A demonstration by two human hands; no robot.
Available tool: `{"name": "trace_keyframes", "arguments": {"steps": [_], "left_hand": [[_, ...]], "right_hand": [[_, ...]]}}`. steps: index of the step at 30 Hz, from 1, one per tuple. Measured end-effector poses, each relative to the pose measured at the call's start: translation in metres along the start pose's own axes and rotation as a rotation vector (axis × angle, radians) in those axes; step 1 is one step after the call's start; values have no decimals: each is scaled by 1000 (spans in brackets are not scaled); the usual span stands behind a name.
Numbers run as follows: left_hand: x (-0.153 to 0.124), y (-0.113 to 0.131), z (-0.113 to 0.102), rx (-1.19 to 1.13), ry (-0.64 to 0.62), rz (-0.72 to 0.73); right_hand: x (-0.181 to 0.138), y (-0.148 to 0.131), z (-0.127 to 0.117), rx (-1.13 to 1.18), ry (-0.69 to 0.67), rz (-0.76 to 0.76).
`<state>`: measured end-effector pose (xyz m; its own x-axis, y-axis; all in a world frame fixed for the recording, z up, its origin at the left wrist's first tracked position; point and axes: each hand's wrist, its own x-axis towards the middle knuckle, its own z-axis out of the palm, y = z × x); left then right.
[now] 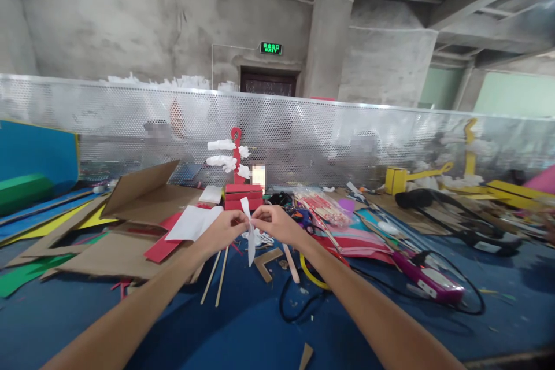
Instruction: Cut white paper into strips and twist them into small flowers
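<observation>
Both my hands meet above the blue table, pinching one small white strip of paper (250, 241) that hangs down between them. My left hand (226, 229) grips its left side and my right hand (274, 222) grips its right side, fingers closed. Just behind the hands stands a red model (237, 180) on a red block base, with white tufts stuck to its upright stem. A white sheet (192, 222) lies left of my left hand, and thin wooden sticks (215, 278) lie on the table below it.
Brown cardboard sheets (134, 196) and coloured foam sheets (34, 214) cover the left. A pink glue gun (427, 282) with a black cable lies at the right, beside a packet of sticks (323, 206). A perforated metal screen (329, 133) closes the back of the table.
</observation>
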<state>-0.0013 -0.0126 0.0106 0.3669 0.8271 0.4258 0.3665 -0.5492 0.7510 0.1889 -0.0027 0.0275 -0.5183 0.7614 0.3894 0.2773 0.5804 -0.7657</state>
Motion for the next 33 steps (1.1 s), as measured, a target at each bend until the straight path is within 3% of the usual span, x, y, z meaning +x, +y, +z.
{"name": "trace_keyframes", "arguments": {"steps": [33], "left_hand": [[3,-4,0,-25,38,-6]], "right_hand": [[-1,-7,-1,-8,15,25]]}}
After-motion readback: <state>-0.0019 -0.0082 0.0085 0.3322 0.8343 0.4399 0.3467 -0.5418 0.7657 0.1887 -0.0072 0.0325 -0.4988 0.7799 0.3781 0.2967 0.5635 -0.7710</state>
